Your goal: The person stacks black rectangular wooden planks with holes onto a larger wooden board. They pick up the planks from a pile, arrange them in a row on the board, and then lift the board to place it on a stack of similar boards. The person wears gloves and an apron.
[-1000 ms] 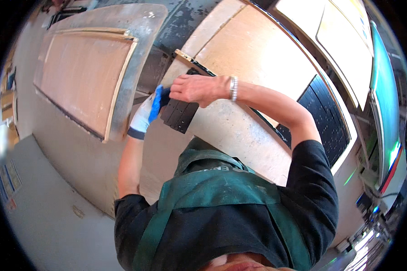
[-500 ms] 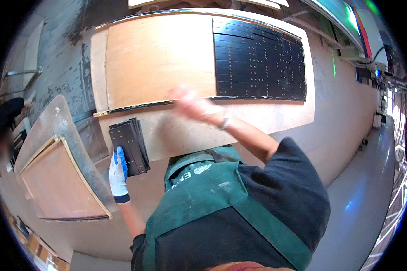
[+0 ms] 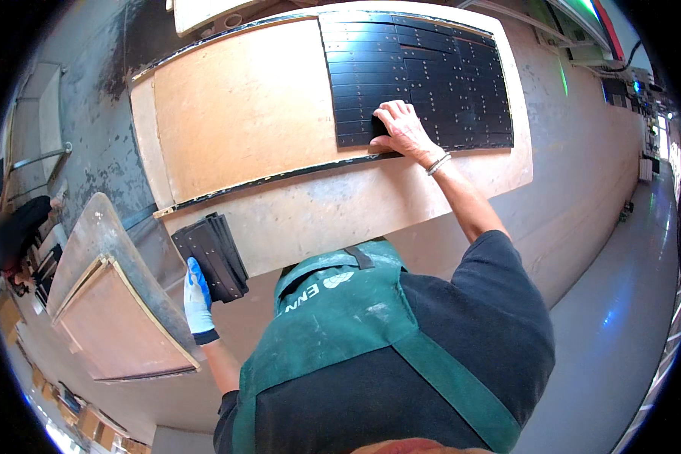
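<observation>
My left hand, in a white and blue glove, grips a stack of black strips with small holes by its near left side. The stack is slightly fanned and overhangs the table's near left edge. My bare right hand, with a bracelet at the wrist, is over the near left part of a field of black strips. Its fingers and thumb are bent around a dark strip there, and the fingertips are partly hidden. The strips lie in close rows on the right half of a framed wooden board.
Dark-edged rails bound the board along its far and near sides. The pale table extends beneath it. To the left stands a smaller framed panel on a grey sheet. Another person in dark clothing is at the far left.
My right hand has swung rightward from over the bare wood onto the black strips, and its fingers have curled. My left hand still holds the stack. The whole view has shifted slightly.
</observation>
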`<state>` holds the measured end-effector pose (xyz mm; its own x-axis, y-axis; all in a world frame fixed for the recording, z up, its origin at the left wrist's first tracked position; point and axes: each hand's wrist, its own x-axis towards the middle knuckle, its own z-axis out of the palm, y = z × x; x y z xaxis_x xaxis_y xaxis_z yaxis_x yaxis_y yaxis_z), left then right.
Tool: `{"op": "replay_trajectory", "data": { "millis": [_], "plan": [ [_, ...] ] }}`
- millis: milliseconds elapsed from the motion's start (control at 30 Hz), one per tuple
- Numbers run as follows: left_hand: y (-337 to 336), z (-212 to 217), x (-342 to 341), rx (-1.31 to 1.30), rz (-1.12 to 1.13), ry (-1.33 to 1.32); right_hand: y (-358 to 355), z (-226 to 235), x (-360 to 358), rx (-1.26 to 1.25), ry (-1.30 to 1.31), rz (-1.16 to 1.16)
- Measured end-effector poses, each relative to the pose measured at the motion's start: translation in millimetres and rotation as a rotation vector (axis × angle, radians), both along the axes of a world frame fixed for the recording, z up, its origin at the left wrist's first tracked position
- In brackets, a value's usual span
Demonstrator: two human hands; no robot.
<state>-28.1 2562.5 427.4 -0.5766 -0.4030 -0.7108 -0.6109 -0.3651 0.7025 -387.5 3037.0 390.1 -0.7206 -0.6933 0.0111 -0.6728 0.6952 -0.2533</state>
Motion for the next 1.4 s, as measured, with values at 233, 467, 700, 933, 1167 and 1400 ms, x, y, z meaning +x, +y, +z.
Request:
{"op": "replay_trajectory", "data": {
  "millis": [233,467,700,933,1167,1400],
  "plan": [
    [-13.0,-19.5,19.5,-0.156,-0.100,-0.083,-13.1,21.5,4.0,0.121,-0.023,0.066],
    [-2.7,-7.3,9.2,-0.190,-0.085,-0.061,-23.0,22.5,-4.8,0.234,-0.034,-0.064],
    [-8.4,-20.2,19.4,-0.370,-0.171,-0.042,-26.3,27.0,-7.9,0.237,-0.052,0.087],
    [-0.2,-8.2,7.4,-0.169,-0.080,-0.052,-26.7,39.7,-21.1,0.205,-0.061,0.276],
    [-1.6,-6.7,10.5,-0.075,-0.025,0.031,-24.5,36.4,-94.6,0.146,0.052,0.169],
    [10.1,0.3,7.3,-0.282,-0.088,-0.003,-23.2,23.9,-95.4,0.160,-0.029,0.207]
  ]
}}
